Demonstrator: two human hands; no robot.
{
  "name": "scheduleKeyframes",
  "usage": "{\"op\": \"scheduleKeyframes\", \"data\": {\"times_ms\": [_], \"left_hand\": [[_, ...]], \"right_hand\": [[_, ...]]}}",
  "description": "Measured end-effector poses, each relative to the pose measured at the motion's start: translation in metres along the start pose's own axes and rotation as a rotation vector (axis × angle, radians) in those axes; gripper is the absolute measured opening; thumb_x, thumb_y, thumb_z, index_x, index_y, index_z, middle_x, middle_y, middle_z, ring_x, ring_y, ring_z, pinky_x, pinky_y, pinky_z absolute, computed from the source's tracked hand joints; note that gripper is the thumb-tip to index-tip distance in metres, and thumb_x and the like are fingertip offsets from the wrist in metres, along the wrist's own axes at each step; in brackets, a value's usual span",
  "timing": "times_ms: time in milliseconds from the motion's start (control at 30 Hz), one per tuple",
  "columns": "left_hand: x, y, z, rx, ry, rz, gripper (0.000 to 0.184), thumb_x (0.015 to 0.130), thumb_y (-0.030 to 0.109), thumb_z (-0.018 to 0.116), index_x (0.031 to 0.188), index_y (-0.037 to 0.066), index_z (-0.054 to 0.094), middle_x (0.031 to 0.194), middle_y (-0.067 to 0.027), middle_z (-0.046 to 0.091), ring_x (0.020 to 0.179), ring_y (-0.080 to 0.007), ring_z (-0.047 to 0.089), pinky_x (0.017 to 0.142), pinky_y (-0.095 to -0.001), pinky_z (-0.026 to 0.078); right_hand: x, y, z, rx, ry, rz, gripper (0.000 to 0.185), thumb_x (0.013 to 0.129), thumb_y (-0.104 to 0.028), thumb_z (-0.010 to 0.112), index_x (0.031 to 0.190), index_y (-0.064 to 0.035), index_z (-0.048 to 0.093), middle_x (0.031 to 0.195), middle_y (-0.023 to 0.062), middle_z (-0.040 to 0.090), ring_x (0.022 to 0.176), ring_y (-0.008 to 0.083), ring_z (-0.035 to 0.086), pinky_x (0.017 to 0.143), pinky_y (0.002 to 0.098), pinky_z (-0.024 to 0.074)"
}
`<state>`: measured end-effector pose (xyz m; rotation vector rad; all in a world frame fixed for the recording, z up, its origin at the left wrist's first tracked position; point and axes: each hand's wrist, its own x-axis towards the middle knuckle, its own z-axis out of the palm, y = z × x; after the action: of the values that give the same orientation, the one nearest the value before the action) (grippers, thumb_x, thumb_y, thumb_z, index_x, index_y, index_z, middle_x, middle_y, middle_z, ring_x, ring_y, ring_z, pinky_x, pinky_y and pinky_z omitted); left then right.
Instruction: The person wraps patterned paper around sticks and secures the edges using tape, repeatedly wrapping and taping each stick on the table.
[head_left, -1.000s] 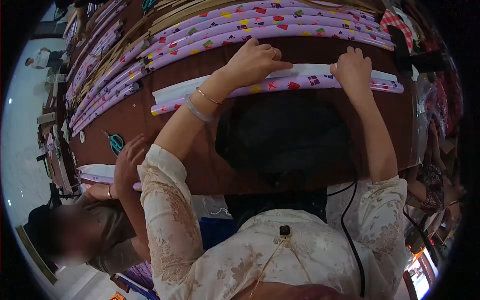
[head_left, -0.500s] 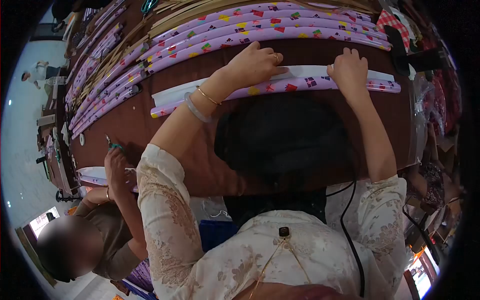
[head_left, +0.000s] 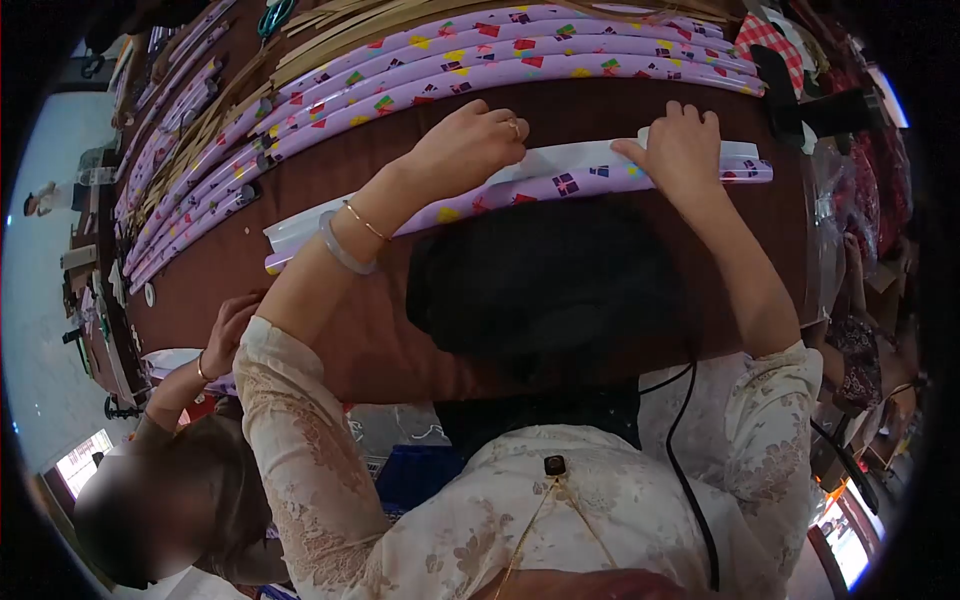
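A purple roll of wrapping paper (head_left: 530,185), printed with small gift boxes, lies across the brown cloth in front of me; its white underside shows as a flap along the far side. Over the middle of that flap my left hand (head_left: 465,145) is closed with fingers curled, and whatever they hold is hidden. My right hand (head_left: 683,150) grips near the roll's right end, thumb stretched left on the paper and fingers bent over the far edge. A small whitish piece shows beside that thumb, too small to name.
Several finished rolls (head_left: 420,95) lie along the back, with brown strips (head_left: 330,45) behind them. Teal-handled scissors (head_left: 275,16) lie at the back. On my left is a co-worker's hand (head_left: 232,328). Clear plastic (head_left: 828,205) hangs at the table's right edge.
My view has shifted slightly. My left hand has moved left along the roll and curled more; my right thumb now stretches out. The co-worker's hand no longer shows the green-handled tool.
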<state>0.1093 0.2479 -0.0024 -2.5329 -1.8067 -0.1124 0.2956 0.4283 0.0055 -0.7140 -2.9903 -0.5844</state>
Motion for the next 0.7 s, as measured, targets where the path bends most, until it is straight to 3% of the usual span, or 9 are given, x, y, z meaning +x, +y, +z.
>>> {"op": "scheduleKeyframes", "data": {"times_ms": [67, 133, 433, 533, 600, 667, 700], "left_hand": [[0.015, 0.001, 0.005, 0.008, 0.01, -0.002, 0.025, 0.077, 0.009, 0.053, 0.1, 0.012, 0.06, 0.092, -0.0018, 0.056, 0.093, -0.0173, 0.053, 0.074, -0.0295, 0.04], [0.03, 0.004, 0.015, -0.076, 0.182, 0.024, 0.026, 0.077, 0.01, 0.053, 0.102, 0.011, 0.059, 0.093, -0.0017, 0.056, 0.093, -0.0178, 0.053, 0.074, -0.0293, 0.041], [0.039, 0.002, 0.03, 0.016, 0.119, 0.089, 0.028, 0.079, 0.011, 0.05, 0.105, 0.011, 0.059, 0.101, 0.0002, 0.053, 0.091, -0.0129, 0.051, 0.073, -0.0263, 0.041], [0.036, 0.001, 0.033, 0.032, 0.125, 0.098, 0.029, 0.079, 0.01, 0.05, 0.107, 0.01, 0.057, 0.1, 0.0004, 0.052, 0.091, -0.0128, 0.051, 0.073, -0.026, 0.041], [0.035, 0.002, 0.032, 0.034, 0.146, 0.102, 0.03, 0.078, 0.01, 0.05, 0.107, 0.009, 0.057, 0.1, 0.0003, 0.051, 0.09, -0.0129, 0.05, 0.073, -0.0259, 0.04], [0.035, 0.003, 0.031, -0.007, 0.043, 0.066, 0.038, 0.077, 0.009, 0.048, 0.114, 0.009, 0.052, 0.106, -0.0019, 0.049, 0.098, -0.016, 0.05, 0.079, -0.029, 0.039], [0.034, 0.003, 0.031, -0.013, 0.044, 0.069, 0.038, 0.077, 0.009, 0.048, 0.114, 0.009, 0.052, 0.106, -0.0019, 0.049, 0.098, -0.016, 0.05, 0.079, -0.029, 0.039]], "right_hand": [[0.002, 0.001, -0.001, 0.004, -0.009, -0.003, 0.058, 0.069, -0.06, 0.058, 0.067, -0.0027, 0.066, 0.074, 0.0078, 0.055, 0.074, 0.022, 0.053, 0.067, 0.0348, 0.0354], [0.003, -0.001, 0.001, 0.009, -0.015, 0.0, 0.058, 0.069, -0.06, 0.058, 0.067, -0.0026, 0.066, 0.074, 0.0079, 0.055, 0.074, 0.0219, 0.053, 0.067, 0.0349, 0.0353], [0.004, 0.013, 0.002, 0.04, -0.04, -0.063, 0.057, 0.066, -0.059, 0.061, 0.069, -0.0025, 0.066, 0.076, 0.0079, 0.056, 0.078, 0.0209, 0.052, 0.072, 0.034, 0.0357], [0.005, 0.04, -0.002, 0.15, -0.091, -0.168, 0.055, 0.063, -0.056, 0.064, 0.072, -0.0015, 0.065, 0.083, 0.0074, 0.056, 0.079, 0.0217, 0.052, 0.074, 0.0337, 0.0367], [0.003, 0.067, -0.001, 0.252, 0.08, -0.327, 0.056, 0.064, -0.057, 0.064, 0.074, -0.0017, 0.066, 0.084, 0.0085, 0.056, 0.079, 0.0236, 0.053, 0.075, 0.0343, 0.0366], [0.005, 0.094, -0.011, 0.279, -0.004, -0.335, 0.053, 0.066, -0.053, 0.065, 0.072, -0.0007, 0.064, 0.09, 0.009, 0.056, 0.082, 0.0255, 0.054, 0.075, 0.035, 0.0397], [0.006, 0.105, -0.016, 0.408, -0.148, -0.28, 0.05, 0.068, -0.05, 0.065, 0.071, -0.0001, 0.063, 0.093, 0.0095, 0.056, 0.084, 0.0267, 0.054, 0.075, 0.0354, 0.041]]}}
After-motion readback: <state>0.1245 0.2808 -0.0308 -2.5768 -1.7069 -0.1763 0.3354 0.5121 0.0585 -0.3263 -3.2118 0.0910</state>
